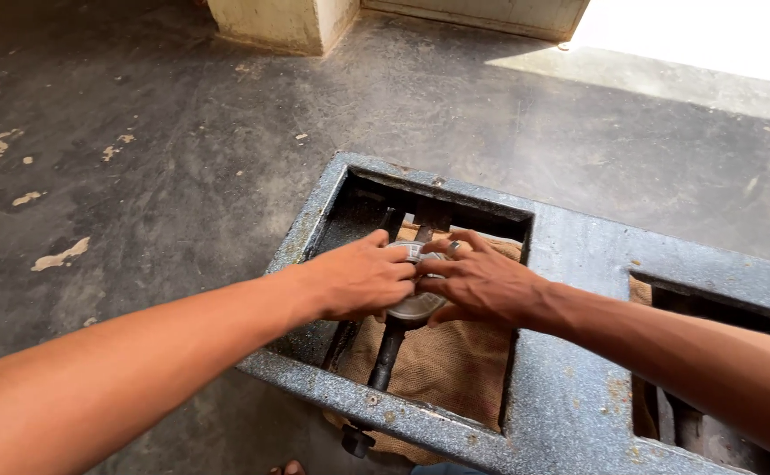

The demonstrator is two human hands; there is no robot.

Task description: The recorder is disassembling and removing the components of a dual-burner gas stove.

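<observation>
both hands (pixel 420 280) on round burner (pixel 415 304)

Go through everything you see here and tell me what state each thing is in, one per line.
Left hand: palm down, fingers on the round metal burner part.
Right hand: palm down, fingers on the same part, a ring on one finger.
Round metal burner part: mostly covered by both hands, sitting over the dark pipe.
Dark pipe: bare, running under the opening.
Stove top frame: speckled, rusty, burner openings uncovered.
Burlap cloth: spread beneath the frame.
Concrete floor: stained, chipped.
</observation>
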